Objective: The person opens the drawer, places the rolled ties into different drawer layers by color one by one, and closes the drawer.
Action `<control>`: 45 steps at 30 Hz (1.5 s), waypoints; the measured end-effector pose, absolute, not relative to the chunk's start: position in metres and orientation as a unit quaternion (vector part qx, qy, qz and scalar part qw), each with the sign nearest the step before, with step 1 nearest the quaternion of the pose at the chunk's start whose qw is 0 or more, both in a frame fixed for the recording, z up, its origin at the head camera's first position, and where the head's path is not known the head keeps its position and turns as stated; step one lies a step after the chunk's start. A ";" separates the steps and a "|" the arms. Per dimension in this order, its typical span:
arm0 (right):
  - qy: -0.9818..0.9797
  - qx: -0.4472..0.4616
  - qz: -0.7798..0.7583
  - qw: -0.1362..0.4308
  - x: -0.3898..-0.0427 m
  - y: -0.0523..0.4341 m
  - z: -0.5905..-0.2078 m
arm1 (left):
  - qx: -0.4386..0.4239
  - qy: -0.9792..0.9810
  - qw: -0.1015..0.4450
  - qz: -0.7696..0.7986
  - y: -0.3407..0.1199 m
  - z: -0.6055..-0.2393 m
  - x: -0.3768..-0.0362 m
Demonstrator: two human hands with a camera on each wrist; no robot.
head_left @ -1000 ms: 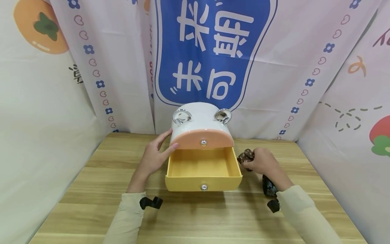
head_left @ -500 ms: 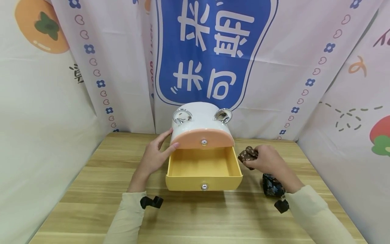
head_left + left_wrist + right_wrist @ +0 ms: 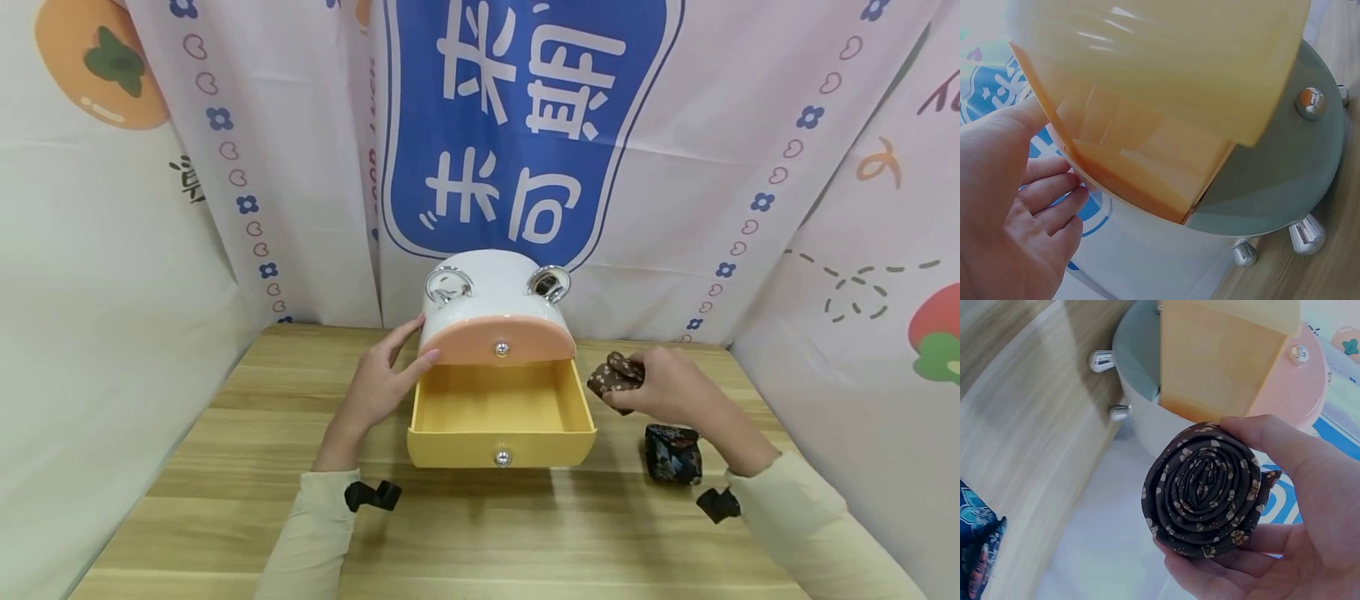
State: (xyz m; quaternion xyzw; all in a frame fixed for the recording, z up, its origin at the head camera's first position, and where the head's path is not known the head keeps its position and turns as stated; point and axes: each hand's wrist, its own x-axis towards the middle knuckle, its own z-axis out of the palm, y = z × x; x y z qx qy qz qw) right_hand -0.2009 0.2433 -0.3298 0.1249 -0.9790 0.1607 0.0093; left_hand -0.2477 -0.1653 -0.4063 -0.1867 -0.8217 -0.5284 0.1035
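Rolled tie [image 3: 615, 377] beside open yellow drawer [image 3: 501, 421]
Right hand [image 3: 667, 392] pinches it just right of the drawer; left hand [image 3: 378, 387], fingers relaxed, steadies the white box [image 3: 491, 287].

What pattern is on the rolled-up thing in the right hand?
The rolled tie is dark brown with small cream flowers, clearest in the right wrist view.

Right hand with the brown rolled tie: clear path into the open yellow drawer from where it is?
Probably yes. The right hand holds the brown rolled tie just right of the yellow drawer, which is pulled out, open on top and looks empty. The left hand rests on the cabinet's far side, out of the way.
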 end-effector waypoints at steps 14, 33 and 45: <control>-0.978 0.149 0.148 0.001 -0.186 0.231 -0.297 | -0.187 -0.821 0.099 -0.530 -0.167 -0.407 -0.247; -0.972 0.190 0.133 -0.020 -0.179 0.188 -0.267 | -0.186 -0.821 0.100 -0.530 -0.167 -0.407 -0.247; -0.966 0.208 0.147 -0.044 -0.186 0.163 -0.270 | -0.189 -0.818 0.103 -0.534 -0.166 -0.407 -0.247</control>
